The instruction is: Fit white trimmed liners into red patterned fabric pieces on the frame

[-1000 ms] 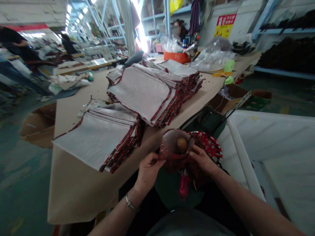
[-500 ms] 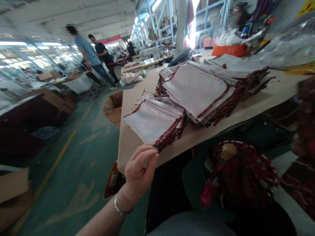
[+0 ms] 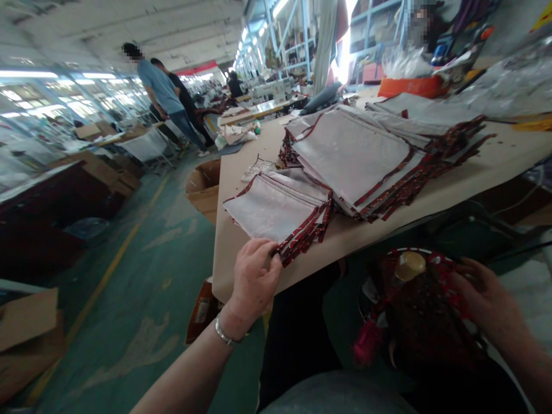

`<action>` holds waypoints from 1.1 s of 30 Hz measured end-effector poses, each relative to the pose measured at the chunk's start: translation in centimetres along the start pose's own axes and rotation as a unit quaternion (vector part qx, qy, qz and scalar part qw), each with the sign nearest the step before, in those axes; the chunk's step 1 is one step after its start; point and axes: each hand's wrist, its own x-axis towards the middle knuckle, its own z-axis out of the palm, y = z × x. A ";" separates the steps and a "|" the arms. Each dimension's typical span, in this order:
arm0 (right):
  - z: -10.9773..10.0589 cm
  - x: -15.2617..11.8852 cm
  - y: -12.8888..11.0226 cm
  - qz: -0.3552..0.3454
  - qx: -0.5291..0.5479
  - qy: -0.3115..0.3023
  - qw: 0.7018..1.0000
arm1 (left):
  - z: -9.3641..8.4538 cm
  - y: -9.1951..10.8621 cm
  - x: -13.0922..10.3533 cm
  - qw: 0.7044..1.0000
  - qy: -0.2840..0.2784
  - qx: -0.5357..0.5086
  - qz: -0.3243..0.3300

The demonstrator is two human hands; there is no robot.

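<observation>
Small fabric stack [image 3: 276, 210] lies on table [image 3: 226, 253] just beyond left hand [image 3: 255, 276], thumb and fingers pinching its near corner; right hand [image 3: 489, 302] sits farther off at red-trimmed bundle [image 3: 426, 328], grip unclear.

Left grip [image 3: 255, 277] has shifted from dark red fabric to smaller stack's [image 3: 276, 208] corner. Right grip [image 3: 485, 296] re-entered view beside red-edged bundle [image 3: 425, 322].

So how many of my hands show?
2: your left hand at the near corner of the smaller stack of red-edged fabric pieces, your right hand right of the round gold-coloured cap.
</observation>
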 end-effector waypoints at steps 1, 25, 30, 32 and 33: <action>-0.8 -0.6 -2.2 0.014 0.008 -0.001 1.000 | 0.1 -0.1 0.1 1.000 -0.001 0.007 -0.001; 10.5 -1.4 -35.1 -0.519 -0.182 -0.107 0.829 | -4.2 0.5 3.2 0.988 -0.001 0.146 -0.044; 4.9 -4.2 -28.5 -0.606 -0.044 0.035 0.793 | -2.0 2.1 3.0 0.950 0.015 -0.217 -0.223; 4.4 -5.0 -24.0 -0.626 -0.038 0.071 0.776 | -0.6 4.3 2.5 0.843 0.036 -0.447 -0.298; 4.5 -5.3 -21.6 -0.628 -0.030 0.054 0.776 | 0.2 5.5 2.1 0.772 0.035 -0.543 -0.328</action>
